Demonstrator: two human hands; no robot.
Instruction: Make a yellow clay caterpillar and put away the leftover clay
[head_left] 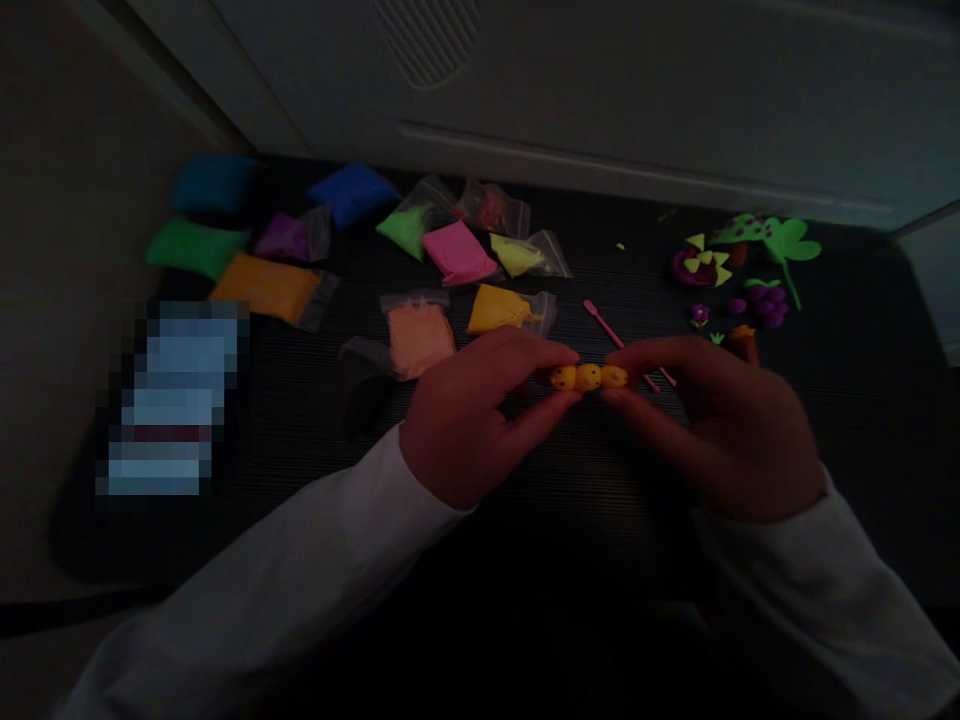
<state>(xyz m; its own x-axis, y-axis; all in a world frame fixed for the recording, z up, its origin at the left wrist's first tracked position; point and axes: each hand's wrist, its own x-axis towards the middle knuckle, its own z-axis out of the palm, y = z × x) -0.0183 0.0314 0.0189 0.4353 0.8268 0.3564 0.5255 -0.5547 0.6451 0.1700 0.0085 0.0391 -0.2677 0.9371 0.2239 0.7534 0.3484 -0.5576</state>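
Eleven coloured bags (459,252), one dark bag (354,388), three yellow balls (589,377), one left hand (469,412), one right hand (739,432), at least two pink sticks (604,325), one pixelated screen (176,400), one purple bowl (679,270).

Rm v. dim, light low & uneven; lower part nearly blk. Blk tabletop (277,440) w/ fine wood-grain lines & rounded corners, far edge right by a pale grey panel (637,100), wall or door, can't tell. Panel has a long horiz. moulding (525,155) & a rounded ribbed patch (431,40) up top. Pale trim strip (165,95) runs diag. at upper L; beyond it, brownish-grey floor (75,180), approx. plain.
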